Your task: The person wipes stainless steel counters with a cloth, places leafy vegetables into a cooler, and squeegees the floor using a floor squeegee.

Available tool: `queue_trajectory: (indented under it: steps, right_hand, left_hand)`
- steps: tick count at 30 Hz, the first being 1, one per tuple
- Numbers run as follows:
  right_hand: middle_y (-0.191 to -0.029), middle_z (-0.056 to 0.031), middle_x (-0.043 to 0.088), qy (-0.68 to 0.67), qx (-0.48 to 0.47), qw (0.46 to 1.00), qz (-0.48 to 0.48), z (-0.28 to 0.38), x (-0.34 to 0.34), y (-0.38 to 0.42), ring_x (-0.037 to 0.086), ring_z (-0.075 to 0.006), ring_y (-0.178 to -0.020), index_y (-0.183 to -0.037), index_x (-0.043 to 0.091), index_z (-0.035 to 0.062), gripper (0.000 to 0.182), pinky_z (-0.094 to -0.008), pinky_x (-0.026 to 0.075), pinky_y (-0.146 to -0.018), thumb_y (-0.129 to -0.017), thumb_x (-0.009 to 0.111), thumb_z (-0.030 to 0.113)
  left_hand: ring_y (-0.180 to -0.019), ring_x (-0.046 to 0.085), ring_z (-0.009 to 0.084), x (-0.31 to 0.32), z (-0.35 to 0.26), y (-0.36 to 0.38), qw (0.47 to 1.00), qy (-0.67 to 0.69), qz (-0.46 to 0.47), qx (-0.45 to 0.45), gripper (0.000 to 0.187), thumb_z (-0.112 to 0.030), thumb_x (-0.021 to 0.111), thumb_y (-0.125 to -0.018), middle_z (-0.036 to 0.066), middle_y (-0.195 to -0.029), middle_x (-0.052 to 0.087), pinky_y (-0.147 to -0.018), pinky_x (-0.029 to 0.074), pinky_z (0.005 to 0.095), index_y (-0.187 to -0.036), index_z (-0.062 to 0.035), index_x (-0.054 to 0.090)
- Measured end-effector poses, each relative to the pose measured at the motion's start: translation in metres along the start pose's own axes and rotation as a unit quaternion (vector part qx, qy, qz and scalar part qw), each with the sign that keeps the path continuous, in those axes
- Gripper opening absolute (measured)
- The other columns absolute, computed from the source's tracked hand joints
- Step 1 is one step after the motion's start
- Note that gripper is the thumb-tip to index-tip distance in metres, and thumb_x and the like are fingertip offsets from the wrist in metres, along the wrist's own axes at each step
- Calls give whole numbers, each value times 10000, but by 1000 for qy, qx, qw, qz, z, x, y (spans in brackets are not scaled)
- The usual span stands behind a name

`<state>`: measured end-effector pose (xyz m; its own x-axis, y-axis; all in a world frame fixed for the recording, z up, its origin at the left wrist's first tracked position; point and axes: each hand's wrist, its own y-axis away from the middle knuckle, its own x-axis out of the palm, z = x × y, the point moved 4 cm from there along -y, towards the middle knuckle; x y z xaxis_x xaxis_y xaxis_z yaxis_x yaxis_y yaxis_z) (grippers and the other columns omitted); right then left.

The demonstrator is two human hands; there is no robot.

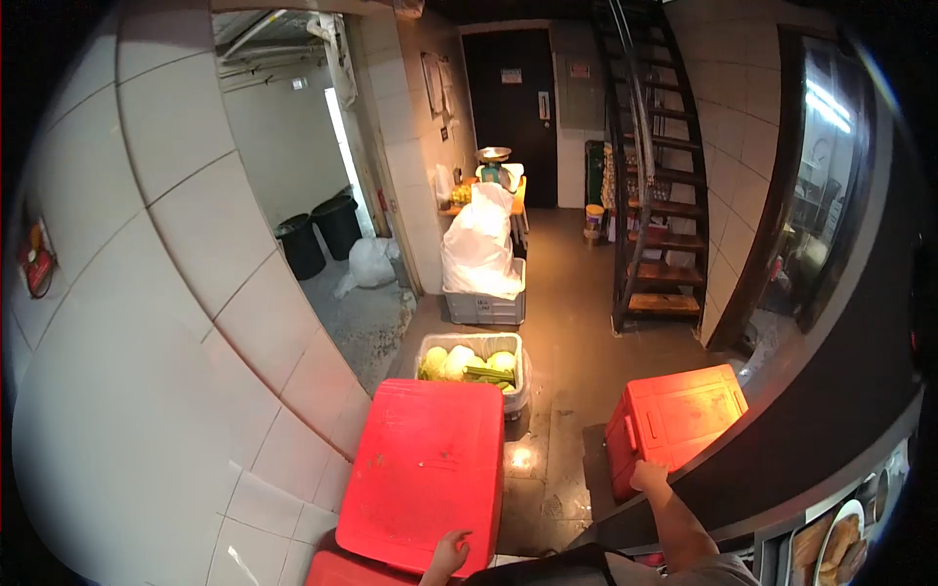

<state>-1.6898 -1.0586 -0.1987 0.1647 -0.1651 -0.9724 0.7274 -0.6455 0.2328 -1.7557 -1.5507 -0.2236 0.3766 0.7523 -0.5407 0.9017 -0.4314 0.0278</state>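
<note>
Low in the head view, my left hand point(449, 553) is over the near right edge of a large red bin lid point(425, 469). Its fingers are loosely bent, with thumb and forefinger apart, and nothing shows between them. To the right, my right hand point(650, 476) is closed like a fist and overlaps the near side of an orange-red lidded box point(679, 415). The curled fingers hide whatever they may hold. Past the red bin, a clear-lined crate point(523, 344) carries pale round vegetables point(455, 363) and long green ones.
A grey crate point(486, 309) with stuffed white bags point(479, 249) stands farther ahead. Wooden stairs point(666, 254) rise on the right, near a dark door point(510, 112). Dark bins point(303, 244) sit through the left doorway. A plate of food point(842, 542) is at lower right.
</note>
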Motion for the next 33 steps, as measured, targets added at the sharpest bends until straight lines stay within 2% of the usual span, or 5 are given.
queue_trajectory:
  steps: [12, 17, 20, 27, 33]
  right_hand:
    - [-1212, -87, 560, 165, -18, 945, 283, -30, 1, -21, 547, -298, -1098, -1152, 600, 156, 441, -567, 422, -826, -740, 580, 310]
    - [-1151, -86, 595, 156, -51, 941, 297, -40, 8, -40, 576, -263, -1060, -1114, 619, 140, 410, -466, 473, -833, -739, 564, 297]
    - [-1114, -111, 611, 164, -52, 946, 273, -31, -10, -32, 586, -251, -1041, -1084, 636, 124, 443, -377, 475, -846, -718, 545, 356]
    - [-1104, -74, 623, 102, -68, 959, 255, -36, 2, -51, 601, -294, -1005, -1061, 653, 155, 397, -510, 504, -749, -699, 588, 303]
    - [-1143, -108, 598, 119, -49, 943, 305, -10, -18, -43, 586, -246, -1045, -1100, 628, 140, 449, -385, 486, -827, -697, 617, 337]
  left_hand:
    - [-970, 583, 319, 19, -11, -147, 964, -86, 247, 56, 348, -64, 469, -746, 200, -1007, 611, -840, 459, 380, -1067, -38, 600]
    - [-962, 589, 317, -27, -35, -217, 969, -108, 221, 6, 345, -67, 457, -738, 200, -998, 617, -845, 458, 379, -1047, -38, 608]
    - [-974, 584, 312, -39, -15, -242, 974, -143, 160, 78, 337, -66, 465, -740, 199, -999, 614, -853, 455, 380, -1043, -35, 611]
    - [-1011, 565, 313, -25, -35, -223, 976, -132, 157, 69, 333, -63, 481, -747, 184, -1033, 605, -878, 444, 378, -1055, -41, 606]
    - [-989, 583, 294, -2, -22, -180, 985, -73, 154, 33, 327, -45, 491, -750, 159, -1032, 616, -863, 459, 367, -1056, -51, 606]
